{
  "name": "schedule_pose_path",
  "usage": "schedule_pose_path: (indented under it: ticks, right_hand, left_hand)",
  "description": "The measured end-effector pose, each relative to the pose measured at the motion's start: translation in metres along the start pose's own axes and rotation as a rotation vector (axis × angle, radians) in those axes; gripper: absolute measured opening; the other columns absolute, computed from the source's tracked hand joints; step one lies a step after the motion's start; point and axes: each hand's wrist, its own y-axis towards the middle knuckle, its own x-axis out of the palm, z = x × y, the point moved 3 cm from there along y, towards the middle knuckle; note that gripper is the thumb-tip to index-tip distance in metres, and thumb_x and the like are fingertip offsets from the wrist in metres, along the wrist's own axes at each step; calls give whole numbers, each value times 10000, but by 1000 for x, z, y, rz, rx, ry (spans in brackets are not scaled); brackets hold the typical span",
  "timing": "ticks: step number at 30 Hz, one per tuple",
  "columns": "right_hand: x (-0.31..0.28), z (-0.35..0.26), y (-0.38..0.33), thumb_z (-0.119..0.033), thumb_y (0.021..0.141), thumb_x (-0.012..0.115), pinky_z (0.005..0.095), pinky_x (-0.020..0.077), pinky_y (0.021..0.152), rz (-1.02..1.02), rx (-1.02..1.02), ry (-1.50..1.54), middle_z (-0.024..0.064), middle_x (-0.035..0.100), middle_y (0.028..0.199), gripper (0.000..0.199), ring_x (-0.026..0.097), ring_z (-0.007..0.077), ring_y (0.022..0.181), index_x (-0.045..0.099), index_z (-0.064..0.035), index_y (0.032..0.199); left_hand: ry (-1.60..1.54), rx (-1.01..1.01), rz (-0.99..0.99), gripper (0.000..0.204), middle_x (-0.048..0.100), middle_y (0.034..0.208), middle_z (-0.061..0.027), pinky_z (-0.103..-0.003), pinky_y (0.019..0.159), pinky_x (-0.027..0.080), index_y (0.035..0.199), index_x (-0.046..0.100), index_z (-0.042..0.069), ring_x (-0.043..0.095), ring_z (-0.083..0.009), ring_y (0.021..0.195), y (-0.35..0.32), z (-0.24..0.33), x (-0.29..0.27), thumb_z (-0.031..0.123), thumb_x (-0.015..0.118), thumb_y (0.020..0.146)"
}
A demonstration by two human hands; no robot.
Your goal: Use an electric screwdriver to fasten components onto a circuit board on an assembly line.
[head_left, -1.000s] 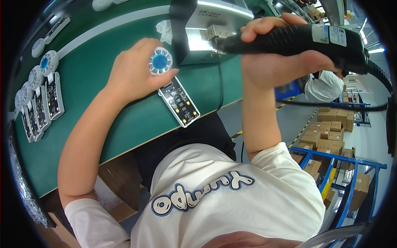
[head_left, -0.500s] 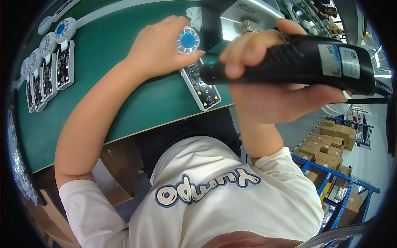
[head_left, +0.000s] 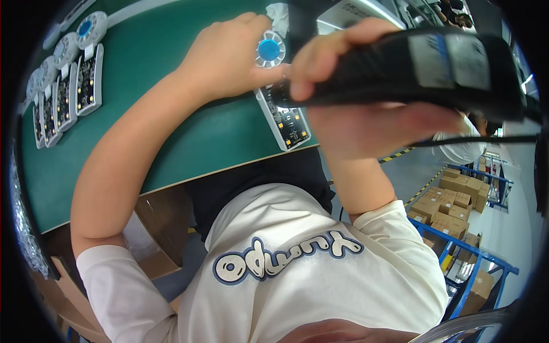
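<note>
On the green table (head_left: pixel 189 146) lies a white-edged device with an exposed black circuit board (head_left: pixel 291 128) and small yellow parts. At its far end is a round white disc (head_left: pixel 270 50) with a blue centre. My left hand (head_left: pixel 229 54) is closed round the disc from the left, thumb along its near side. My right hand (head_left: pixel 366 131) grips a thick black electric screwdriver (head_left: pixel 377 68) held sideways above the board, its cable trailing right. The screwdriver's narrow end is over the upper board; its tip and contact point cannot be made out.
Several similar devices (head_left: pixel 88 80) stand in a row at the table's left. White crumpled tissue (head_left: pixel 278 20) lies beyond my left hand, near a pale metal machine (head_left: pixel 349 14). Cardboard boxes (head_left: pixel 452 211) and a blue rack (head_left: pixel 486 254) are off to the right.
The disc and my left hand appear slightly farther right and up. The screwdriver has shifted left and up with my right hand, and is blurred now.
</note>
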Motion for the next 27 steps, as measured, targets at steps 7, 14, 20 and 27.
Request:
schedule_pose_path:
  ticks: [7,14,20,27]
  right_hand:
    - [-45,-54,12,-950,769,350,359,511,585,27,-262,-116,138,658,805,1075,619,236,620,552,0,1230]
    - [-93,-57,16,-917,813,344,406,500,557,305,-432,-234,129,633,690,1014,592,246,553,567,5,1171]
    - [-77,-55,14,-900,832,350,393,494,603,31,-238,-226,131,656,812,1039,610,229,628,517,22,1281]
    - [-37,-44,-29,-894,843,346,358,480,646,-103,-96,-100,110,646,935,1088,613,205,712,404,26,1421]
  left_hand:
    - [-57,13,7,510,670,987,-145,-443,744,548,1023,644,36,676,-368,874,0,-2,-1,419,803,727]
    - [-30,-40,43,491,685,975,-135,-384,730,552,1047,648,16,689,-329,841,1,-3,-5,337,826,722]
    - [-16,-37,86,487,690,972,-137,-377,735,550,1048,651,13,692,-316,838,1,-14,-6,329,829,722]
    - [-19,-40,98,506,695,978,-135,-410,740,553,1029,661,20,690,-339,864,1,-17,-4,393,808,720]
